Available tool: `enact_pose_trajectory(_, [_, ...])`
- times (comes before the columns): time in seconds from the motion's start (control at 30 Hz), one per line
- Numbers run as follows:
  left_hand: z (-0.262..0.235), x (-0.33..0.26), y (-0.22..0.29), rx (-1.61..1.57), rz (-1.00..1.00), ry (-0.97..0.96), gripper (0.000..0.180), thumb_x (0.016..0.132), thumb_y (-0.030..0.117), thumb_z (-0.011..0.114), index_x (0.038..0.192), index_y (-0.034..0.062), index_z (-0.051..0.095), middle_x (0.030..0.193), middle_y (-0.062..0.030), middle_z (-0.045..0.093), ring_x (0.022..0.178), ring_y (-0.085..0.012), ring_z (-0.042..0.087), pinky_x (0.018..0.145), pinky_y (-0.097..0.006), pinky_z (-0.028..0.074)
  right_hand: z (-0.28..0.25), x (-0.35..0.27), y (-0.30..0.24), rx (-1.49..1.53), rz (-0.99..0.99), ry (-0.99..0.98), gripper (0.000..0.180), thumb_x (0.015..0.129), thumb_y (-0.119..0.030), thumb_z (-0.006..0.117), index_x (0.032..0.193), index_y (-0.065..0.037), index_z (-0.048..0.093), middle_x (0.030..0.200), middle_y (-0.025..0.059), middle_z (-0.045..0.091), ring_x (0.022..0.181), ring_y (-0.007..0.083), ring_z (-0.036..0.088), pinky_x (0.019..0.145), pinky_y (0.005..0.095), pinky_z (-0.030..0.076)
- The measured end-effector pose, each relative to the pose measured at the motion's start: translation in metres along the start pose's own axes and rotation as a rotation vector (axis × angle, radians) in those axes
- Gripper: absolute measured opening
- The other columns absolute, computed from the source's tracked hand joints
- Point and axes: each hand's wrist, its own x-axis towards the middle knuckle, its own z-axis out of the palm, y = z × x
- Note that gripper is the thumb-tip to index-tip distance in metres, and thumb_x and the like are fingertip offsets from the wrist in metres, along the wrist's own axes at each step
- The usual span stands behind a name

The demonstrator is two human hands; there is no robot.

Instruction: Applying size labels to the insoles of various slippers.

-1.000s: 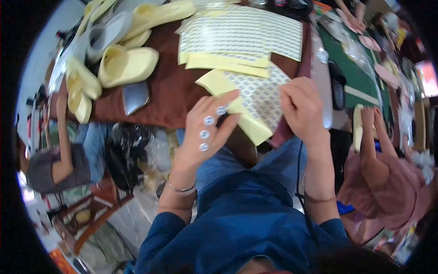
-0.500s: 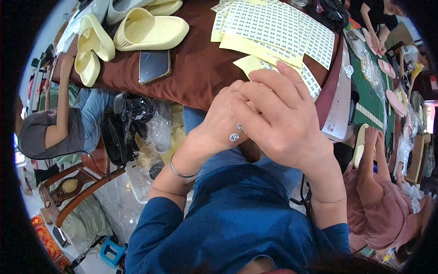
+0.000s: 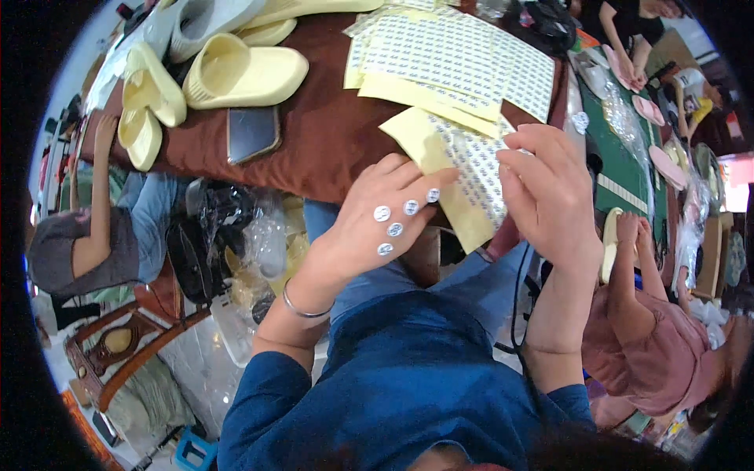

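Observation:
My left hand (image 3: 381, 212) pinches the edge of a yellow-backed sheet of round stickers (image 3: 471, 177), one finger lying across its face. Several small round white stickers (image 3: 395, 229) are stuck to the back of that hand and a finger. The sheet slants over the near edge of the table. At its right side is my right hand (image 3: 546, 192), fingers bent and tips close together; whatever they hold, if anything, is too small to make out. Beyond lies a stack of more sticker sheets (image 3: 432, 59).
Pale yellow clogs (image 3: 259, 74) and a grey clog (image 3: 208, 27) stand at the table's far left, near a dark phone (image 3: 253, 135) on the brown cloth (image 3: 338, 149). Co-workers sit to the left and right. Pink slippers (image 3: 666, 167) lie on a green table at right.
My hands have come apart; the right moved to the right. The sticker sheet now shows between them, reaching over the table edge. More stickers on my left hand are visible.

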Motion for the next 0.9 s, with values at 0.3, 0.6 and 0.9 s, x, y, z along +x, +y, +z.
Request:
enact_pose_trajectory(0.3, [0.001,-0.023,-0.005,0.244,-0.07,0.224,0.04,0.075,0.001,0.072,0.113,0.0114,0.073,0.08,-0.0039,0.062,0.074,-0.0247,0.058,0.07,-0.038,0.042,0.002,-0.026,0.03,-0.005,0.142,0.004,0.008,0.081,-0.007,0.071,0.087,-0.003,0.068,0.092,0.0088,0.067,0.09,0.0297,0.064,0.08,0.0402,0.052])
enact_pose_trajectory(0.6, [-0.013,-0.032,-0.001,0.467,-0.045,0.253,0.031,0.072,0.0,0.069,0.099,0.0137,0.077,0.11,-0.0068,0.067,0.109,-0.0282,0.061,0.098,-0.047,0.039,0.005,-0.043,0.039,-0.012,0.229,-0.062,0.009,0.083,-0.011,0.071,0.087,-0.003,0.07,0.089,0.0085,0.068,0.088,0.0291,0.064,0.081,0.0409,0.052])
enact_pose_trajectory(0.9, [-0.035,-0.014,0.001,0.323,0.128,0.255,0.025,0.077,-0.006,0.06,0.091,0.011,0.071,0.101,-0.0063,0.076,0.099,-0.0243,0.073,0.117,-0.052,0.029,0.008,-0.051,0.046,-0.016,0.218,-0.057,0.01,0.084,-0.013,0.072,0.087,-0.003,0.069,0.09,0.0095,0.067,0.089,0.0306,0.063,0.081,0.0412,0.052])
